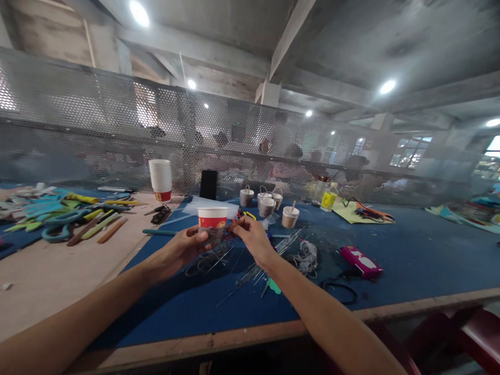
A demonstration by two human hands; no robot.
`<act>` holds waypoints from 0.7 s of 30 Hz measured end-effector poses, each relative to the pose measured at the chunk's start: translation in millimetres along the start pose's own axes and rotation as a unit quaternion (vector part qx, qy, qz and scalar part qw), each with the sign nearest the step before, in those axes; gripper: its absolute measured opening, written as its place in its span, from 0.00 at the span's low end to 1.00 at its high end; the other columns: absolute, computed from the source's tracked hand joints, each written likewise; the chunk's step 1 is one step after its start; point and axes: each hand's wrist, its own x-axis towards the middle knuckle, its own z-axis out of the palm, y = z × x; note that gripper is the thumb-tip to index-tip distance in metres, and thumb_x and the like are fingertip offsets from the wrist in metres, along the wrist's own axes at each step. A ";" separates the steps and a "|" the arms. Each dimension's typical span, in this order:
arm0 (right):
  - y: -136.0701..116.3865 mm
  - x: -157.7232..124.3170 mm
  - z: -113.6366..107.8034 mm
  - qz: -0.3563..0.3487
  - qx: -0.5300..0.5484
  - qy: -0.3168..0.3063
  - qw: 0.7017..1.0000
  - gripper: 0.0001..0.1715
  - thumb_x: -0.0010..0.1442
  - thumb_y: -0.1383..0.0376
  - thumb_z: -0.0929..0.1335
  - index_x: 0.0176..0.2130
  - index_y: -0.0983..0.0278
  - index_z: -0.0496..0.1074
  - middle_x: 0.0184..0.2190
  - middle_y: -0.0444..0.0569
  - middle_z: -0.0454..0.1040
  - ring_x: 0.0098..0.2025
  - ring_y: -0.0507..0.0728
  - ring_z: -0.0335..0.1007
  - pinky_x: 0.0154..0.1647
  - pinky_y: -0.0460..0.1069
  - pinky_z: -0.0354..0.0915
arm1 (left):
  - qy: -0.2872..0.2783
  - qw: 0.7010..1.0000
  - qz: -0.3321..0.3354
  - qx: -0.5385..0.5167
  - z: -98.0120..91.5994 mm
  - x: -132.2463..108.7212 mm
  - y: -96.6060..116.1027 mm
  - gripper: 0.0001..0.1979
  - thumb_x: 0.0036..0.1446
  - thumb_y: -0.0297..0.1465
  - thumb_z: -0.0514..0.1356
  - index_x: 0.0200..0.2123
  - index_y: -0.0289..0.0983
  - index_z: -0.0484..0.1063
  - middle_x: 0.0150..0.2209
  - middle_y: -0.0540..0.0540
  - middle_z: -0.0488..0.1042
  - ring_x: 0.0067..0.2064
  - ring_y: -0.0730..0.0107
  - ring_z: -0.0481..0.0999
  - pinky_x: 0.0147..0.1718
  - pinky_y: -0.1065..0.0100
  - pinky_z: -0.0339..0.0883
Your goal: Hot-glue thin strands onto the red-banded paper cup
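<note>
My left hand [185,250] is wrapped around a paper cup [213,214], white at the rim and red below. A greyish-brown layer covers the cup's lower part, and the cup is held upright above the blue mat [175,310]. At its right side, my right hand [253,239] has its fingers pinched together close to the cup wall. What lies between those fingertips is too small to make out. Below the hands are a bundle of thin metal wires [257,270] and loose coils of grey cord [307,258].
Behind the hands stand several small grey cups with handles [267,206] and a brown cup [290,217]. A stack of paper cups [160,176], scissors [64,225] and wooden tools [112,230] lie left. A magenta device [361,262] sits right. A perforated metal screen [231,132] runs behind.
</note>
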 end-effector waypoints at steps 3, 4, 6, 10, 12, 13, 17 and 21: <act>-0.1 -0.5 -0.4 -0.001 -0.008 -0.004 1.000 0.18 0.52 0.50 0.77 0.28 0.59 0.73 0.27 0.43 0.78 0.35 0.58 0.77 0.45 0.52 0.69 | -0.003 1.000 -0.001 -0.004 -2.1 0.8 -3.3 0.22 0.51 0.39 0.77 0.48 0.36 0.85 0.54 0.34 0.85 0.59 0.43 0.80 0.58 0.55 0.73; 0.0 -0.5 -0.6 0.000 -0.010 -0.004 1.000 0.19 0.52 0.50 0.77 0.28 0.59 0.73 0.27 0.43 0.78 0.35 0.58 0.77 0.45 0.52 0.69 | 0.000 1.000 -0.003 -0.006 -2.6 1.0 -4.0 0.23 0.51 0.39 0.77 0.49 0.36 0.85 0.54 0.34 0.85 0.60 0.43 0.80 0.58 0.55 0.73; 0.6 -0.4 -0.8 0.002 -0.013 -0.004 1.000 0.20 0.52 0.49 0.78 0.28 0.59 0.73 0.28 0.44 0.78 0.36 0.58 0.77 0.44 0.52 0.69 | 0.003 1.000 -0.008 -0.009 -2.9 1.4 -4.3 0.23 0.50 0.38 0.77 0.49 0.36 0.85 0.54 0.34 0.85 0.60 0.43 0.80 0.58 0.55 0.72; 3.1 1.0 -1.2 0.001 -0.017 -0.002 1.000 0.20 0.51 0.49 0.78 0.28 0.60 0.73 0.28 0.43 0.78 0.36 0.58 0.76 0.44 0.51 0.69 | -0.019 1.000 -0.011 -0.010 -2.1 1.5 -2.1 0.25 0.51 0.39 0.77 0.51 0.36 0.84 0.56 0.33 0.83 0.61 0.42 0.80 0.59 0.55 0.71; 3.9 1.5 -1.4 0.001 -0.013 -0.001 1.000 0.19 0.51 0.50 0.78 0.28 0.60 0.73 0.28 0.43 0.78 0.36 0.58 0.76 0.44 0.51 0.69 | -0.027 1.000 -0.012 -0.009 -2.3 1.6 -1.7 0.26 0.51 0.38 0.77 0.52 0.36 0.84 0.57 0.32 0.83 0.61 0.43 0.79 0.60 0.55 0.70; 4.0 1.6 -1.5 0.002 -0.010 -0.001 1.000 0.19 0.51 0.51 0.78 0.28 0.60 0.73 0.28 0.44 0.78 0.36 0.58 0.76 0.45 0.52 0.69 | -0.027 1.000 -0.011 -0.010 -2.6 1.8 -1.9 0.26 0.51 0.38 0.77 0.53 0.35 0.84 0.57 0.33 0.83 0.61 0.44 0.79 0.60 0.56 0.70; 2.6 1.0 -1.8 0.006 -0.003 -0.004 1.000 0.16 0.51 0.53 0.77 0.28 0.60 0.74 0.29 0.44 0.79 0.37 0.58 0.77 0.47 0.52 0.69 | -0.015 1.000 -0.001 -0.015 -3.7 2.5 -4.0 0.24 0.52 0.39 0.76 0.51 0.35 0.85 0.56 0.33 0.83 0.60 0.44 0.80 0.59 0.58 0.71; 2.7 0.6 -1.3 0.005 -0.011 -0.007 1.000 0.14 0.53 0.54 0.76 0.28 0.60 0.74 0.28 0.44 0.80 0.37 0.59 0.78 0.47 0.53 0.69 | -0.023 1.000 -0.009 -0.017 -1.9 2.2 -3.8 0.24 0.52 0.38 0.76 0.50 0.34 0.85 0.56 0.32 0.83 0.60 0.42 0.81 0.60 0.55 0.70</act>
